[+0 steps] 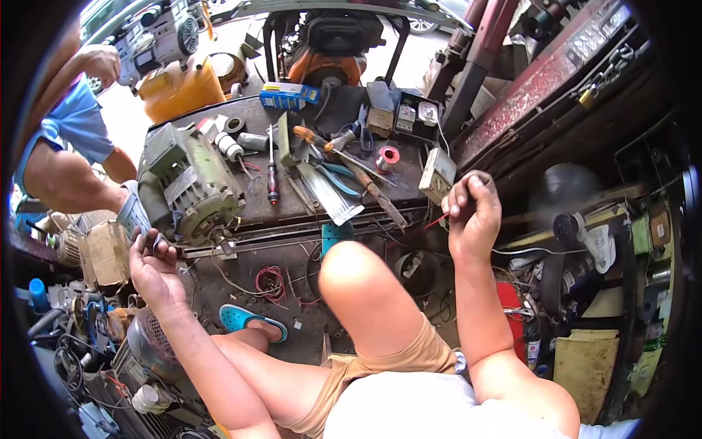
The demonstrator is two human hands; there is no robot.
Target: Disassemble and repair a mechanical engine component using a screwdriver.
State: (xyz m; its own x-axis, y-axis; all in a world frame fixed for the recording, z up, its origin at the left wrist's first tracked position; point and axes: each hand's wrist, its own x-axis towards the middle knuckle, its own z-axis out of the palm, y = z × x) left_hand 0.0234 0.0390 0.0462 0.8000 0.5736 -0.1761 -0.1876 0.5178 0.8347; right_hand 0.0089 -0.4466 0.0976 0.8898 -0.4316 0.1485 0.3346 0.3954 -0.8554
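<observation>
My right hand (475,216) is raised at the right end of the bench, thumb and fingers pinched on a thin red wire (437,222). Just beyond it sits a small beige box (439,173) with a pale wire at its top. Palm up, my left hand (156,274) is held at the left with its fingers curled. Something small and dark shows at its fingertips, too small to name. The nearest thing to that hand is a green electric motor (201,183), lying on the bench with its shaft towards me.
On the dark bench (252,208) lie a screwdriver (273,175), blue-handled pliers (340,179), a red solder spool (386,159) and a blue carton (289,95). Another person's leg (73,172) is at far left. A red wire coil (270,284) lies on the floor.
</observation>
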